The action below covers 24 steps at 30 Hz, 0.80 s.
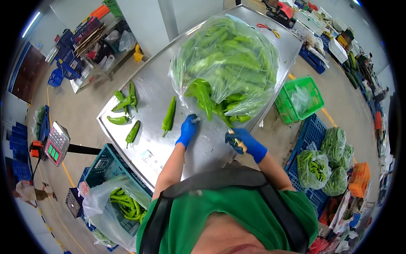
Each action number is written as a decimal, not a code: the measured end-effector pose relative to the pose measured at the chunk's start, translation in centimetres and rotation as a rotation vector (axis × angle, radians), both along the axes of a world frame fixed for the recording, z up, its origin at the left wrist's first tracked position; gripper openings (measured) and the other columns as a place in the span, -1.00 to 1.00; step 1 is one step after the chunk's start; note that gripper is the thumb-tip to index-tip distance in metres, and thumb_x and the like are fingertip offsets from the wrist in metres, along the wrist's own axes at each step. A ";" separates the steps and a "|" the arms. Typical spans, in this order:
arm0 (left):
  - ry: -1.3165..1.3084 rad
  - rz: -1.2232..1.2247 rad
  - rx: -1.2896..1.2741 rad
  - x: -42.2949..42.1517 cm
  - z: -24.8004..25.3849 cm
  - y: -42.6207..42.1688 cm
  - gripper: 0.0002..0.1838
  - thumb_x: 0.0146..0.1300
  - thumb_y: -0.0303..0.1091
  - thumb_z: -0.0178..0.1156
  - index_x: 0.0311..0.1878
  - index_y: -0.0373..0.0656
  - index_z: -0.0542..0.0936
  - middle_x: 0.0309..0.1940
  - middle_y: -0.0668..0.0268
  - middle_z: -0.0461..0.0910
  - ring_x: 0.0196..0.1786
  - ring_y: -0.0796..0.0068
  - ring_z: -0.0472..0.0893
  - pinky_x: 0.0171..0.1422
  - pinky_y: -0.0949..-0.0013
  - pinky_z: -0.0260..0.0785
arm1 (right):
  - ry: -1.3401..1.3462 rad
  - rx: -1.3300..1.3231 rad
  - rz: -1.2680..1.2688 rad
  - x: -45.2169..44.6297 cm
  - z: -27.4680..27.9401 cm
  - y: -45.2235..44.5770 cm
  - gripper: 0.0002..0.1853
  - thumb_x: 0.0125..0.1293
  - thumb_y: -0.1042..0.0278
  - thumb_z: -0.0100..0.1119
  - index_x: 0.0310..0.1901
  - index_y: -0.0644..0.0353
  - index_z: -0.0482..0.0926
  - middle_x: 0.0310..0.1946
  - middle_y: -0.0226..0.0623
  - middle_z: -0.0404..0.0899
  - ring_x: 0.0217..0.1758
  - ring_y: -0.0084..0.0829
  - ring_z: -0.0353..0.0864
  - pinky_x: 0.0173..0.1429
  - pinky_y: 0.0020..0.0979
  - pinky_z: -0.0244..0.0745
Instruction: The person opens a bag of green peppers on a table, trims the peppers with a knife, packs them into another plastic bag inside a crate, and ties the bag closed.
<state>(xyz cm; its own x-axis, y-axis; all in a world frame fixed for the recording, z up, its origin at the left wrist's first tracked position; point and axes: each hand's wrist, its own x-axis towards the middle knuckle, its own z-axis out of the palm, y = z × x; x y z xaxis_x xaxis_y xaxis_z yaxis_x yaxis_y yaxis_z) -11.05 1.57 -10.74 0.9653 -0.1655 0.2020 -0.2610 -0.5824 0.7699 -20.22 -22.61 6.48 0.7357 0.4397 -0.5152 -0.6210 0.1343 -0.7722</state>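
My left hand (pixel 188 130), in a blue glove, is over the metal table with its fingers curled in; greyish patches show at the fingertips, and whatever they hold is hidden. Also blue-gloved, my right hand (pixel 248 144) is closed around a small yellowish and dark thing (pixel 240 145) whose kind I cannot make out. Just above it, long green peppers (pixel 203 95) spill from the mouth of a large clear plastic bag (pixel 228 55) full of peppers. A single green pepper (pixel 169 117) lies left of my left hand. Several more peppers (pixel 124 101) lie farther left.
Red-handled scissors (pixel 268 29) lie at the table's far end. A green crate (pixel 302 97) stands right of the metal table (pixel 148 122). At lower left are a scale display (pixel 57 144) and a dark green crate (pixel 105 163) with bagged peppers. Bagged vegetables (pixel 313 167) are at right.
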 end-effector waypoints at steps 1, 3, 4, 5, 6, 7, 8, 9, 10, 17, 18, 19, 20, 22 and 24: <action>-0.133 -0.046 0.073 -0.6 -0.3 1.3 -0.62 0.12 -0.26 0.18 0.02 -0.15 0.52 -0.12 0.02 0.56 -0.13 0.13 0.58 -0.05 0.27 0.40 | 0.001 -0.125 -0.058 -1.7 -2.5 0.1 -0.85 0.20 0.32 0.11 -0.34 0.23 0.49 -0.67 -0.38 0.43 -0.78 -0.59 0.35 -0.73 -0.57 0.21; 0.047 -0.201 0.176 -0.5 1.4 4.0 -0.69 0.12 -0.24 0.17 -0.08 -0.17 0.55 -0.22 0.04 0.58 -0.21 0.15 0.59 -0.13 0.25 0.40 | -0.589 -0.720 0.116 -4.7 -10.6 1.2 -0.81 0.16 0.28 0.14 -0.26 0.19 0.48 -0.53 -0.20 0.52 -0.49 -0.32 0.56 -0.41 -0.26 0.43; 0.131 -0.273 0.222 -0.1 2.9 4.6 -0.71 0.12 -0.23 0.16 -0.13 -0.18 0.57 -0.27 0.05 0.59 -0.24 0.16 0.60 -0.18 0.24 0.40 | -0.746 -0.851 0.212 -5.8 -12.5 1.9 -0.81 0.16 0.28 0.11 -0.26 0.19 0.48 -0.47 -0.15 0.53 -0.46 -0.24 0.57 -0.39 -0.23 0.44; 0.277 -0.111 0.093 1.2 4.8 4.6 -0.72 0.11 -0.21 0.17 -0.19 -0.19 0.57 -0.34 0.09 0.59 -0.30 0.20 0.59 -0.24 0.24 0.38 | -0.906 -0.980 0.309 -6.2 -14.9 2.6 -0.80 0.15 0.27 0.07 -0.25 0.20 0.48 -0.42 -0.09 0.54 -0.43 -0.17 0.57 -0.38 -0.20 0.46; 0.426 0.050 -0.035 2.5 7.3 4.4 -0.73 0.10 -0.18 0.18 -0.25 -0.20 0.57 -0.42 0.13 0.60 -0.37 0.24 0.59 -0.30 0.25 0.37 | -0.958 -1.000 0.280 -6.3 -16.1 3.4 -0.81 0.15 0.29 0.06 -0.25 0.19 0.48 -0.40 -0.11 0.54 -0.41 -0.16 0.56 -0.37 -0.19 0.45; 0.340 0.143 -0.032 2.8 11.2 3.3 -0.70 0.10 -0.13 0.19 -0.32 -0.22 0.57 -0.52 0.14 0.56 -0.47 0.34 0.56 -0.36 0.29 0.35 | -1.013 -1.018 0.251 -6.0 -17.0 4.2 -0.82 0.15 0.30 0.05 -0.25 0.18 0.48 -0.38 -0.12 0.54 -0.39 -0.15 0.56 -0.37 -0.19 0.45; 0.236 0.145 -0.039 3.3 12.8 1.8 -0.69 0.10 -0.12 0.20 -0.30 -0.22 0.57 -0.51 0.16 0.57 -0.46 0.36 0.56 -0.35 0.30 0.36 | -1.074 -1.038 0.220 -5.4 -17.3 4.6 -0.83 0.15 0.32 0.04 -0.25 0.18 0.47 -0.36 -0.13 0.53 -0.37 -0.15 0.56 -0.36 -0.19 0.45; 0.132 0.143 -0.041 3.7 13.9 0.3 -0.68 0.11 -0.11 0.21 -0.28 -0.21 0.57 -0.49 0.18 0.58 -0.45 0.38 0.56 -0.35 0.31 0.36 | -1.091 -1.049 0.277 -4.7 -16.0 5.0 -0.84 0.16 0.33 0.03 -0.24 0.17 0.47 -0.36 -0.13 0.53 -0.37 -0.15 0.56 -0.36 -0.19 0.45; 0.026 0.136 -0.042 4.4 15.3 -1.3 -0.66 0.11 -0.09 0.22 -0.27 -0.21 0.57 -0.47 0.20 0.59 -0.43 0.40 0.56 -0.34 0.32 0.37 | -1.106 -1.062 0.329 -4.1 -12.8 5.3 -0.84 0.16 0.33 0.03 -0.23 0.16 0.47 -0.36 -0.14 0.52 -0.38 -0.15 0.56 -0.36 -0.19 0.45; 0.752 -0.188 -1.292 9.8 21.3 -10.0 -0.86 0.22 -0.31 0.11 -0.19 -0.10 0.56 -0.37 0.39 0.57 -0.37 0.56 0.53 -0.29 0.49 0.37 | -1.138 -1.301 -0.108 4.1 9.4 -6.9 -0.66 0.16 0.26 0.16 -0.02 0.14 0.49 -0.24 -0.11 0.59 -0.23 -0.15 0.61 -0.23 -0.28 0.51; 0.710 -0.192 -1.324 9.5 22.3 -10.4 -0.86 0.22 -0.31 0.12 -0.20 -0.10 0.56 -0.39 0.40 0.56 -0.39 0.57 0.52 -0.30 0.49 0.37 | -1.172 -1.282 -0.351 7.2 11.6 -8.3 -0.59 0.17 0.19 0.18 0.03 0.17 0.46 -0.19 -0.09 0.58 -0.19 -0.15 0.61 -0.20 -0.27 0.50; 0.674 -0.192 -1.350 9.1 23.1 -10.5 -0.86 0.21 -0.31 0.12 -0.20 -0.11 0.56 -0.41 0.41 0.55 -0.40 0.58 0.51 -0.32 0.49 0.37 | -1.264 -1.438 -0.361 10.6 13.5 -9.1 -0.55 0.17 0.16 0.19 0.06 0.15 0.44 -0.16 -0.12 0.57 -0.16 -0.13 0.59 -0.18 -0.29 0.50; 0.642 -0.183 -1.369 8.3 24.0 -10.6 -0.86 0.21 -0.31 0.13 -0.20 -0.11 0.55 -0.43 0.42 0.54 -0.42 0.59 0.50 -0.33 0.49 0.37 | -1.445 -1.458 -0.358 15.1 12.7 -10.3 -0.65 0.19 0.16 0.12 -0.02 0.09 0.48 -0.29 -0.17 0.57 -0.31 -0.13 0.59 -0.31 -0.19 0.46; 0.620 -0.071 -1.348 6.8 27.4 -11.1 -0.86 0.20 -0.32 0.14 -0.21 -0.13 0.54 -0.50 0.45 0.48 -0.50 0.62 0.44 -0.37 0.50 0.34 | -1.263 -1.581 -0.129 22.4 14.9 -8.9 -0.64 0.19 0.12 0.10 -0.05 0.13 0.49 -0.20 -0.10 0.58 -0.17 -0.10 0.58 -0.09 -0.19 0.47; 0.606 -0.020 -1.357 6.5 28.2 -11.4 -0.86 0.20 -0.33 0.15 -0.21 -0.14 0.53 -0.56 0.48 0.43 -0.57 0.65 0.38 -0.41 0.51 0.30 | -1.302 -1.597 -0.014 30.1 14.7 -7.7 -0.69 0.15 0.16 0.06 -0.14 0.15 0.52 -0.24 -0.08 0.58 -0.18 -0.06 0.57 -0.08 -0.13 0.44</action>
